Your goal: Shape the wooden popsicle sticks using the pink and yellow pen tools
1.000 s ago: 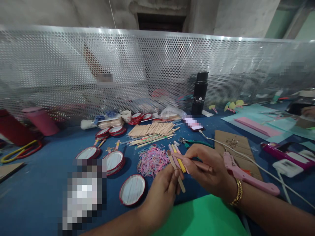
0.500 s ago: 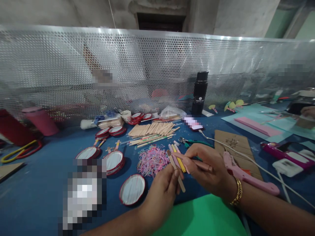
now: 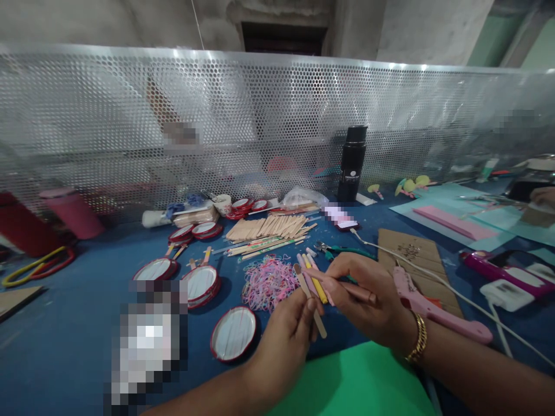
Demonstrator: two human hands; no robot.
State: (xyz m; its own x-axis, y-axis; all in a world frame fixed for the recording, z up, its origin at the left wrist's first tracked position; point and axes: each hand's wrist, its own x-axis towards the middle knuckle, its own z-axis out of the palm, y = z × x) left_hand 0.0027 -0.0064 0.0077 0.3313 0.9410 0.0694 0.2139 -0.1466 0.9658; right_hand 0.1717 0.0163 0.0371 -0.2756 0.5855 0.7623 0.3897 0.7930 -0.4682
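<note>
1. Pinching a flat wooden stick (image 3: pixel 303 285), dark at its upper end, between the thumb and fingers of the left hand (image 3: pixel 277 341).
2. Gripping a slim brown pen-like tool (image 3: pixel 359 292) in the curled fingers of the right hand (image 3: pixel 377 315), close by the stick's dark end; impossible to tell whether touching it.
3. Holding the stick aslant above a blue table (image 3: pixel 56 329), just beyond a green sheet (image 3: pixel 359 378).
4. Pictured beside a tangle of pastel bands (image 3: pixel 266 283) and a yellow marker (image 3: pixel 319 290), with a red-rimmed disc (image 3: pixel 234 334) near the left forearm.
5. Wearing a gold bracelet (image 3: pixel 418 341) on the right wrist, next to a pink glue gun (image 3: pixel 437 316) overlapping a piece of cardboard (image 3: pixel 427 248).
6. Facing a spread of wooden sticks (image 3: pixel 269 228), a black bottle (image 3: pixel 352 164) and a perforated metal screen (image 3: pixel 299 115).
</note>
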